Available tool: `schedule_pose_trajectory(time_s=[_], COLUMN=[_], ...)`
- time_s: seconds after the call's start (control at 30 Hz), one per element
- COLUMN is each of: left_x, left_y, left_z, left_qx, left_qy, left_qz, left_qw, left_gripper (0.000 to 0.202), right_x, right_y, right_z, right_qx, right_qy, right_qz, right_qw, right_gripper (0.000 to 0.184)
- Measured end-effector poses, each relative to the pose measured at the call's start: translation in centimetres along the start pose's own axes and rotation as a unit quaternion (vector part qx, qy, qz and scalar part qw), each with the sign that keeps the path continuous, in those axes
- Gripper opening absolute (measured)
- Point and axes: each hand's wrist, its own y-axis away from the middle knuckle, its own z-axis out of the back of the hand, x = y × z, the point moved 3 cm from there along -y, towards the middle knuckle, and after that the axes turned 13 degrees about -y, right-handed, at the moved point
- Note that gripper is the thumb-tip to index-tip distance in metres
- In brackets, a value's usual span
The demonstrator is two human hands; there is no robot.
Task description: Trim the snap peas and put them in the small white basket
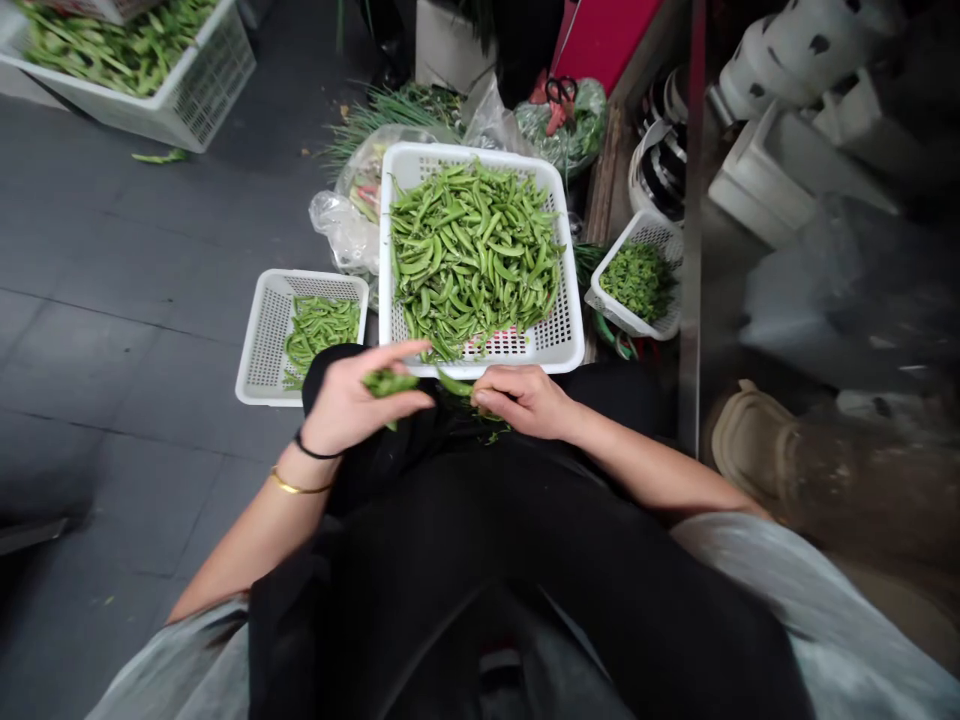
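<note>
Our right hand [529, 400] pinches 1 pea pod [454, 385] between thumb and curled fingers. Our left hand [352, 400] points inward, thumb and forefinger spread around held pods [388, 383]

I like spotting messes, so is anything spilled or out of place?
Yes, a green scrap lies on the floor near the white crate at upper left. It looks odd because other greens are inside that crate.

Black apron [555, 560] — 1 gold bracelet [298, 489]
</note>
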Motion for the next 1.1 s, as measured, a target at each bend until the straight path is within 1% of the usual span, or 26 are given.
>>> schedule_pose_trajectory(time_s=[0.03, 0.07, 0.1, 0.13, 0.17, 0.2, 0.23, 0.3, 0.33, 0.37, 0.4, 0.43, 0.5, 0.53, 0.57, 0.6, 0.63, 0.7, 0.77, 0.8, 0.83, 0.9, 0.93, 0.97, 1.03, 1.1], left_x=[-0.9, -1.7, -2.1, -2.2, -2.0, -1.4, -0.7, 1.3, 2.3, 3.4, 4.7, 6.0, 8.9, 10.6, 12.3, 13.9, 15.2, 16.7, 16.2, 15.2, 13.8, 10.5, 8.7, 7.1, 4.7, 3.4], left_y=[-0.3, -0.5, -0.7, -0.8, -0.9, -0.8, -0.7, -0.1, 0.1, 0.2, 0.3, 0.3, 0.0, -0.4, -0.7, -1.3, -1.9, -2.5, -2.4, -2.2, -1.9, -0.9, -0.3, 0.2, 1.0, 1.3], left_z=[-1.0, -1.9, -2.5, -2.7, -2.6, -2.0, -1.1, 1.4, 2.8, 4.3, 5.8, 7.3, 10.3, 11.5, 12.5, 13.0, 13.4, 13.7, 13.0, 12.3, 11.2, 8.5, 6.9, 5.2, 1.8, -1.7], left_qx=[0.050, 0.081, 0.092, 0.082, 0.051, 0.000, -0.059, -0.182, -0.219, -0.248, -0.260, -0.286, -0.342, -0.348, -0.351, -0.296, -0.256, -0.272, -0.309, -0.317, -0.308, -0.265, -0.242, -0.204, -0.130, -0.057], left_qy=[-0.029, -0.043, -0.046, -0.036, -0.010, 0.032, 0.085, 0.201, 0.234, 0.240, 0.221, 0.186, 0.096, 0.054, 0.012, -0.029, -0.055, -0.074, -0.061, -0.044, -0.026, 0.030, 0.039, 0.047, 0.065, 0.104], left_qz=[-0.029, -0.050, -0.057, -0.049, -0.031, -0.009, 0.012, 0.025, 0.023, 0.023, 0.038, 0.060, 0.108, 0.148, 0.203, 0.240, 0.261, 0.269, 0.234, 0.208, 0.181, 0.148, 0.139, 0.136, 0.146, 0.172], left_qw=[0.998, 0.994, 0.993, 0.995, 0.998, 0.999, 0.995, 0.962, 0.947, 0.938, 0.939, 0.938, 0.929, 0.924, 0.914, 0.924, 0.929, 0.921, 0.920, 0.924, 0.934, 0.952, 0.959, 0.968, 0.979, 0.978], left_gripper=[0.033, 0.025, 0.019, 0.017, 0.016, 0.017, 0.019, 0.020, 0.019, 0.017, 0.013, 0.009, 0.004, 0.007, 0.010, 0.011, 0.016, 0.030, 0.039, 0.039, 0.036, 0.029, 0.027, 0.025, 0.026, 0.030], right_x=[0.2, 0.5, 0.7, 0.9, 1.0, 0.9, 0.7, -0.2, -0.8, -1.4, -2.0, -2.6, -3.4, -3.6, -3.7, -3.8, -4.0, -5.0, -7.0, -8.3, -9.5, -11.4, -11.9, -12.0, -11.2, -9.1], right_y=[-0.7, -1.4, -1.9, -2.3, -2.3, -2.1, -1.5, 0.2, 1.2, 2.3, 3.3, 4.0, 4.7, 4.4, 3.6, 2.5, 1.0, -2.5, -5.7, -7.1, -8.3, -9.8, -10.1, -10.2, -9.4, -7.9], right_z=[-0.3, -0.5, -0.6, -0.6, -0.5, -0.2, 0.1, 0.8, 1.2, 1.5, 1.8, 2.1, 2.6, 2.8, 3.0, 3.1, 3.2, 2.9, 2.4, 2.0, 1.6, 1.0, 0.8, 0.8, 1.0, 1.0], right_qx=[0.004, 0.004, 0.001, -0.001, -0.002, 0.000, 0.006, 0.025, 0.045, 0.072, 0.108, 0.151, 0.230, 0.249, 0.248, 0.230, 0.198, 0.125, 0.077, 0.069, 0.068, 0.069, 0.068, 0.065, 0.048, 0.031], right_qy=[0.002, 0.004, 0.004, 0.003, 0.002, 0.003, 0.005, 0.013, 0.023, 0.043, 0.077, 0.120, 0.210, 0.246, 0.272, 0.290, 0.306, 0.336, 0.369, 0.378, 0.381, 0.381, 0.381, 0.383, 0.378, 0.330], right_qz=[0.018, 0.031, 0.040, 0.047, 0.050, 0.047, 0.037, -0.011, -0.045, -0.083, -0.125, -0.169, -0.244, -0.270, -0.283, -0.283, -0.275, -0.256, -0.280, -0.299, -0.307, -0.319, -0.320, -0.322, -0.317, -0.297], right_qw=[1.000, 0.999, 0.999, 0.999, 0.999, 0.999, 0.999, 1.000, 0.998, 0.993, 0.983, 0.967, 0.918, 0.897, 0.886, 0.885, 0.890, 0.898, 0.883, 0.873, 0.870, 0.865, 0.865, 0.863, 0.869, 0.896], right_gripper=[0.022, 0.022, 0.022, 0.023, 0.023, 0.024, 0.026, 0.028, 0.028, 0.026, 0.022, 0.022, 0.032, 0.032, 0.028, 0.026, 0.028, 0.031, 0.032, 0.033, 0.033, 0.033, 0.034, 0.034, 0.031, 0.025])
